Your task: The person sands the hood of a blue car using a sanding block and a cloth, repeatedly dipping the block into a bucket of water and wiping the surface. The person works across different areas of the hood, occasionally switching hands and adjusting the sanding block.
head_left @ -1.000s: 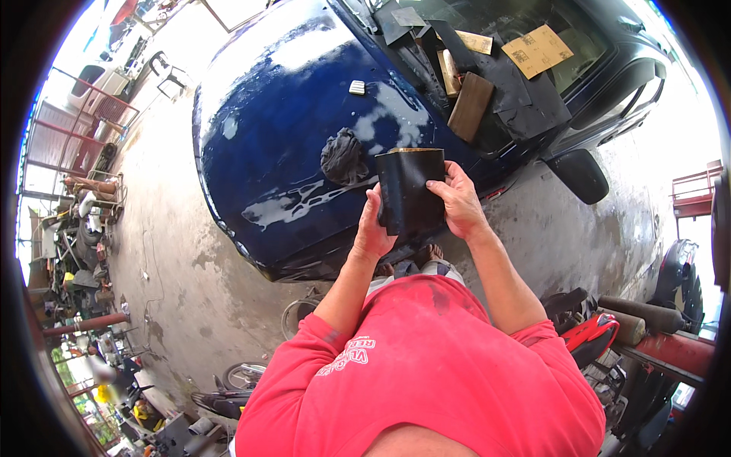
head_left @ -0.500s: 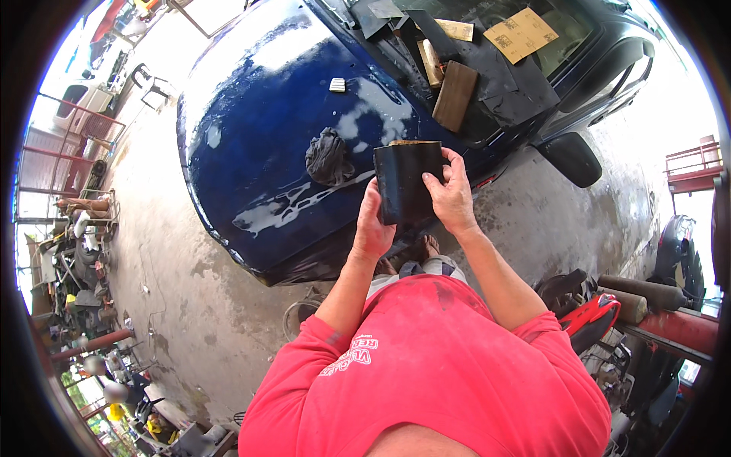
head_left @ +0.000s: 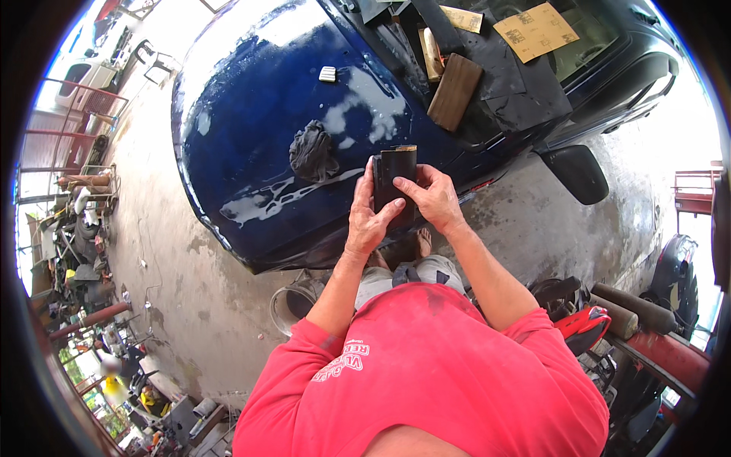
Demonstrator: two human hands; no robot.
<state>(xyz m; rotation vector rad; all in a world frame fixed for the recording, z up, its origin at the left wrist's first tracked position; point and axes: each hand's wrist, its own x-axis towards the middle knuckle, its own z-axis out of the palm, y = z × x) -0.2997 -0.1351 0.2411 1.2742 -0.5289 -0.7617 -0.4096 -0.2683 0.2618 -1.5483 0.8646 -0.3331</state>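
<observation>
My left hand (head_left: 368, 217) and my right hand (head_left: 435, 199) grip a black sheet (head_left: 397, 163), now narrow and folded or wrapped, with a tan edge showing at its top. My left fingers lie along its left side and my right thumb presses on its front. Behind it, a crumpled dark grey rag (head_left: 312, 152) and a small white ridged block (head_left: 327, 74) rest on the dark blue car hood (head_left: 244, 137), which has patchy white wet streaks.
A brown block (head_left: 455, 91), tan sheets (head_left: 535, 32) and dark sheets (head_left: 525, 103) lie near the windshield. The side mirror (head_left: 571, 175) juts rightward. A bucket (head_left: 293, 305) stands by my legs. A red bar and cylinders (head_left: 617, 312) are at right; clutter lines the left side.
The black sheet has gone from broad to narrow, folded or turned between my hands. My left hand has moved higher along its left side, thumb across the front.
</observation>
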